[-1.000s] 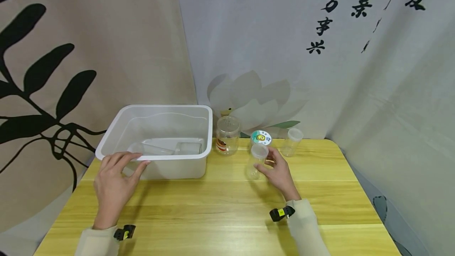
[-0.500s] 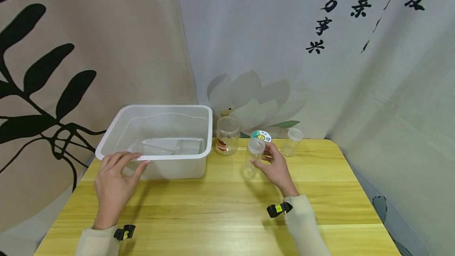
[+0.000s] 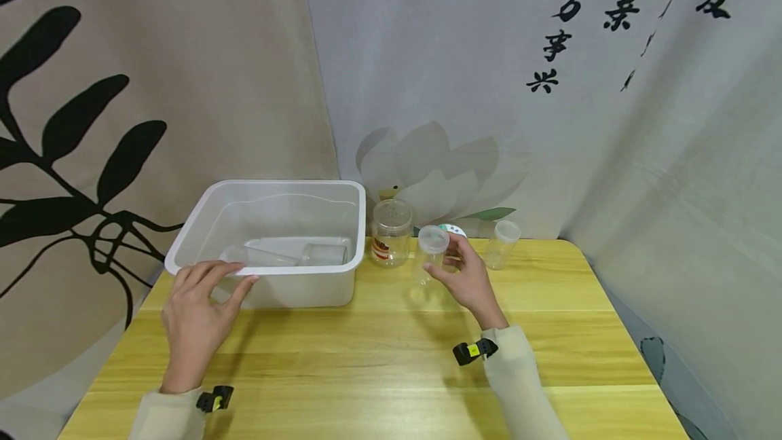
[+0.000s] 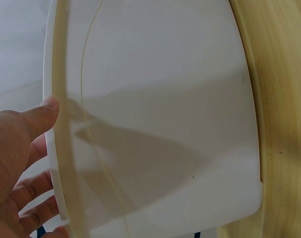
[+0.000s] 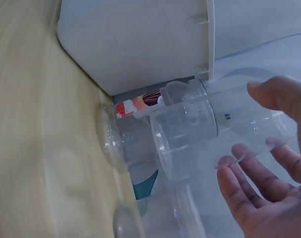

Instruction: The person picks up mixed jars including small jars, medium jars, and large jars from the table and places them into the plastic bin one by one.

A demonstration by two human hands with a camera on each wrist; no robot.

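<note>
My left hand (image 3: 198,318) grips the front rim of a white plastic tub (image 3: 311,290) near its left corner; in the left wrist view the thumb presses the tub's outer wall (image 4: 165,59) at the rim. Inside the tub lie two clear containers, a tapered one (image 3: 269,257) and a shorter one (image 3: 325,254). To the right of the tub, my right hand (image 3: 467,284) holds an upright clear plastic jar (image 3: 427,262) with a translucent lid. In the right wrist view, thumb and fingers pinch this jar (image 5: 185,134) from both sides, its base raised off the table.
Behind the held jar stands a wide clear jar (image 3: 392,233) with a red label. A jar with a teal printed lid (image 3: 453,229) is mostly hidden behind the right hand. Farther right stands a small lidded jar (image 3: 503,244). A printed curtain (image 3: 427,87) borders the wooden table (image 3: 342,372).
My right hand has carried the clear jar up and slightly left, toward the wide labelled jar, covering more of the teal lid. The left hand has stayed on the tub's rim.
</note>
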